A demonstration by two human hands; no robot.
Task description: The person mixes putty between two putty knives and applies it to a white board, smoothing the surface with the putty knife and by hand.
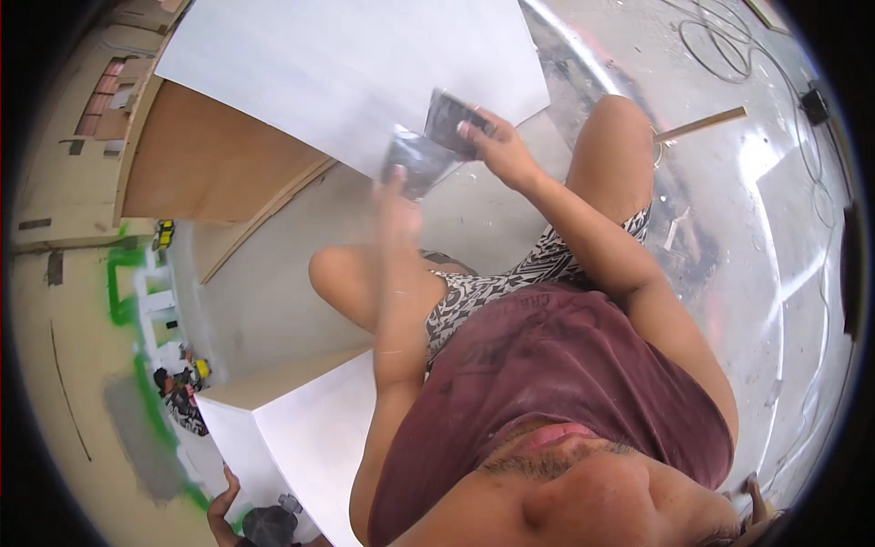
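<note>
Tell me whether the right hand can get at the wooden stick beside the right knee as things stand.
Probably not straight away: the right hand is holding a dark flat piece, and the bent right knee lies between it and the wooden stick.

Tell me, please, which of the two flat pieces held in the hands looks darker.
The dark piece held in the right hand; the glossy piece in the left hand is paler, silvery grey and blurred.

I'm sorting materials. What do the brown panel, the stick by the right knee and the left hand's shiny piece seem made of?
Shiny piece: perhaps plastic film or metal, glossy highlights, but blurred.
Brown panel: probably plywood, matte brown face.
Stick: likely bare wood, tan, unpainted-looking.
</note>
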